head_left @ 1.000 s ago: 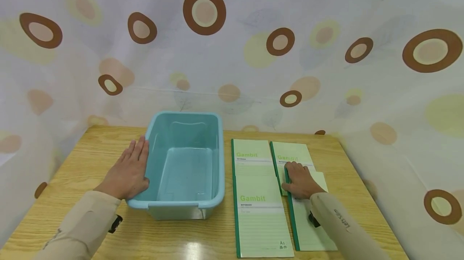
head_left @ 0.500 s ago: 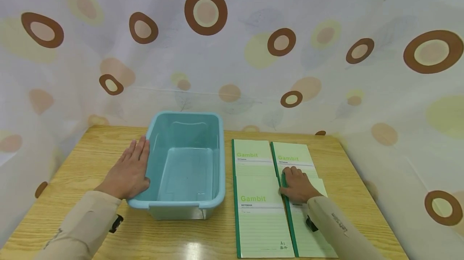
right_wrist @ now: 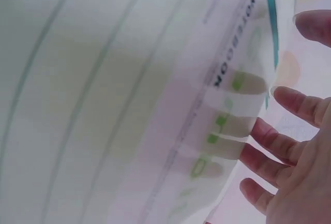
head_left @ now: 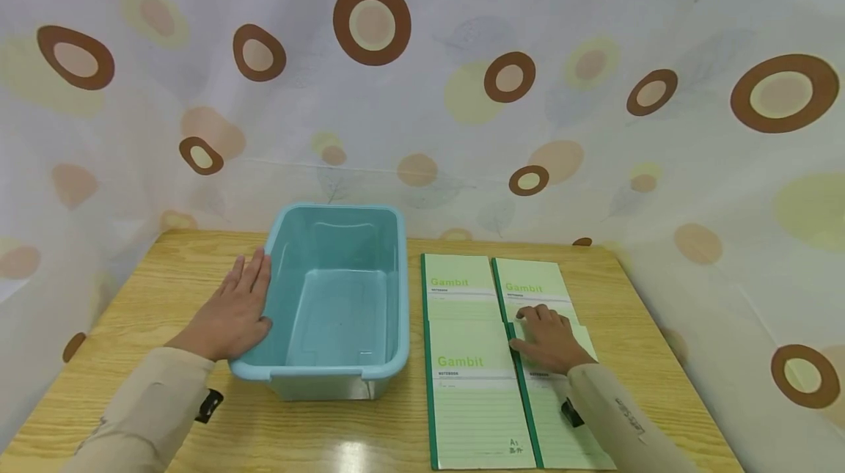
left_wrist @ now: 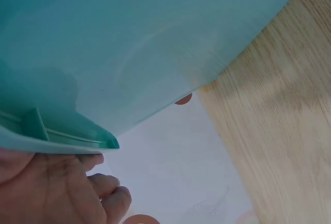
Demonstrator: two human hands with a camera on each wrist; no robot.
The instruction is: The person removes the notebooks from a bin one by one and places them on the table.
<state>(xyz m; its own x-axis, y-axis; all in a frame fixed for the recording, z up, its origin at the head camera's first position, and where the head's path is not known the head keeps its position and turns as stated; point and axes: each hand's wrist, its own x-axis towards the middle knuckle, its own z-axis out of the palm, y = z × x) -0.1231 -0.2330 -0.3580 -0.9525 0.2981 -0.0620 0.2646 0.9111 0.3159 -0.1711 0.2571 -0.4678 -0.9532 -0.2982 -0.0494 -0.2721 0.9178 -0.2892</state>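
My left hand [head_left: 231,312] rests with straight fingers on the left rim of a light blue plastic bin [head_left: 350,312]. In the left wrist view, its fingers lie against the bin's rim [left_wrist: 57,146]. Over the top of the front right notebook [head_left: 568,429] is my right hand [head_left: 551,337], fingers spread and slightly bent, gripping nothing. That notebook [right_wrist: 129,100] fills much of the right wrist view, with the fingertips at its upper edge. Beside it lies the front left notebook [head_left: 480,414]. Behind are a back left notebook [head_left: 462,271] and a back right notebook [head_left: 538,275], partly overlapped by the front ones.
All of this lies on a wooden table [head_left: 198,253]. The bin has nothing inside it. A patterned cloth [head_left: 422,114] hangs behind the table and along its sides.
The front right notebook has slid toward me and slightly left, coming level with the front left one. My right hand moved with it, then loosened its fingers. My left hand has stayed in place.
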